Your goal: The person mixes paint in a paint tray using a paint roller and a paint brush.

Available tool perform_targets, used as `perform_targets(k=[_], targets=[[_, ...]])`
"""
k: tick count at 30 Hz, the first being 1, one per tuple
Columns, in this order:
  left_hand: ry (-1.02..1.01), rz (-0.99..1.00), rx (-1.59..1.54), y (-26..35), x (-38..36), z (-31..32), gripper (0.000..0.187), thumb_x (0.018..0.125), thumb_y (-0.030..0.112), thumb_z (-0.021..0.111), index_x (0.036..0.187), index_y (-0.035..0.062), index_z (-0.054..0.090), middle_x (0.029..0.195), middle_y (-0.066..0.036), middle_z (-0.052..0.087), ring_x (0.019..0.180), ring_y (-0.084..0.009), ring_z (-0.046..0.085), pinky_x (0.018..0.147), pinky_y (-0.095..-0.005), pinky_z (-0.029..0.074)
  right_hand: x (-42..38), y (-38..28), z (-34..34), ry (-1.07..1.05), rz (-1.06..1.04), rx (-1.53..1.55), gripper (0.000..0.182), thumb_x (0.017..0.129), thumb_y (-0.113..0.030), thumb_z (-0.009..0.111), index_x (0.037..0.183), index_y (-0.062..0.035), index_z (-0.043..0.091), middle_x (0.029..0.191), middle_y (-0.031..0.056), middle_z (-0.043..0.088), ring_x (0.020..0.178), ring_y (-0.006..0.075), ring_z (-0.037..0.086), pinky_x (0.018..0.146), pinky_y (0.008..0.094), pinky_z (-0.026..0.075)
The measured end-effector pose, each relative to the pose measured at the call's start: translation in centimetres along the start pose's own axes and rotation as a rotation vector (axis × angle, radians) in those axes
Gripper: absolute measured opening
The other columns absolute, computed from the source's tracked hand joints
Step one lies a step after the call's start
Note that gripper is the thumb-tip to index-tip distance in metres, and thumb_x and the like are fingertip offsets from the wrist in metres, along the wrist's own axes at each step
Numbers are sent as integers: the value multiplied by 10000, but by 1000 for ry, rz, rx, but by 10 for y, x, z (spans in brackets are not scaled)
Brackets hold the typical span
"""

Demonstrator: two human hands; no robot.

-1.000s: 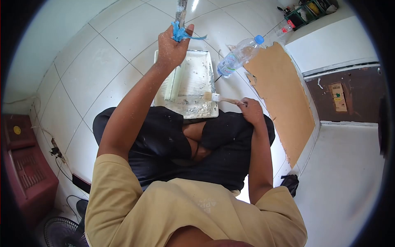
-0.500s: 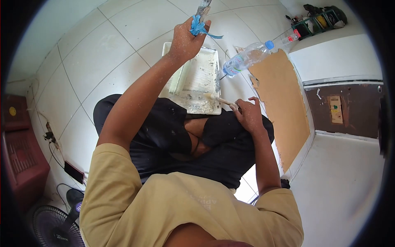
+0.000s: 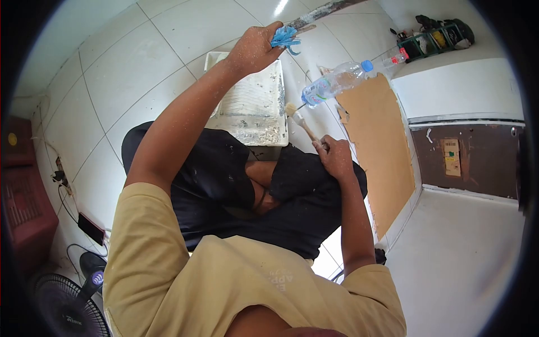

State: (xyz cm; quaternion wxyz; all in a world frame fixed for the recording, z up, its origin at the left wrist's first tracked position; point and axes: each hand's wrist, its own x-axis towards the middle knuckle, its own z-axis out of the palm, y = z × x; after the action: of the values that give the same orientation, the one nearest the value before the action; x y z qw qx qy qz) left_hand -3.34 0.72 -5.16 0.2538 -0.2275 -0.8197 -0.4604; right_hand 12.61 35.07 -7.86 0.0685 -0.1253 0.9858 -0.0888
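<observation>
My left hand (image 3: 259,50) is closed around a paint-stained pole (image 3: 317,16) with blue plastic (image 3: 285,38) tied at the grip; the pole points up and to the right. My right hand (image 3: 336,157) grips the handle of a paintbrush (image 3: 304,124). The pale bristles are up, just right of the white paint tray (image 3: 283,121). Thick cream paint lies at the near end of the tray, and a ribbed slope rises behind it. My left forearm hides part of the tray.
A clear bottle with a blue cap (image 3: 335,83) lies right of the tray. Brown cardboard (image 3: 382,151) covers floor beside the white ledge (image 3: 460,87). A green rack (image 3: 431,44) stands at the back right. A fan (image 3: 70,314) and a phone (image 3: 91,228) are at the left.
The brush has lifted out of the tray and swung to its right side, bristles upward. The pole has tilted from nearly upright toward the right. The view has shifted slightly.
</observation>
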Motion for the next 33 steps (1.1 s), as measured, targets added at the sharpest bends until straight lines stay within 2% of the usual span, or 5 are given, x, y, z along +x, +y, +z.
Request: perform_targets(k=[6,15,25,30,33], targets=[[274,-133,-24,-5,0,-28,330,1037,322,708,901,26,657,638,-34,609,582,-105,571,551,-330,477,5,13,15,-45,123,594,341,1050,-329,638,980,2,683,665,104,654,591,254,627,622,382,493],[540,-179,-589,84,4,-64,385,1034,272,727,782,62,526,600,-11,535,510,-75,479,464,-268,373,22,16,3,-166,113,1553,394,1070,-321,563,1251,30,569,791,64,580,724,146,536,708,262,435],[479,-257,-201,-23,-1,-25,384,1038,360,698,879,13,657,607,-70,602,562,-119,531,556,-365,476,29,2,-16,-210,-170,1737,347,1049,-292,604,1146,40,638,692,-28,449,612,92,420,671,219,379],[375,-324,-153,2,-3,-31,383,1034,343,708,829,33,619,662,-38,602,630,-89,528,578,-331,465,61,55,13,-451,235,819,276,1038,-286,651,1045,-10,656,712,-52,464,635,70,413,621,216,352],[406,-219,-54,-1,-15,-31,400,1049,379,683,845,41,620,645,-52,600,604,-100,522,558,-355,459,52,55,5,-300,274,1110,281,1025,-294,670,1059,-15,659,724,-50,475,652,56,413,593,220,339]])
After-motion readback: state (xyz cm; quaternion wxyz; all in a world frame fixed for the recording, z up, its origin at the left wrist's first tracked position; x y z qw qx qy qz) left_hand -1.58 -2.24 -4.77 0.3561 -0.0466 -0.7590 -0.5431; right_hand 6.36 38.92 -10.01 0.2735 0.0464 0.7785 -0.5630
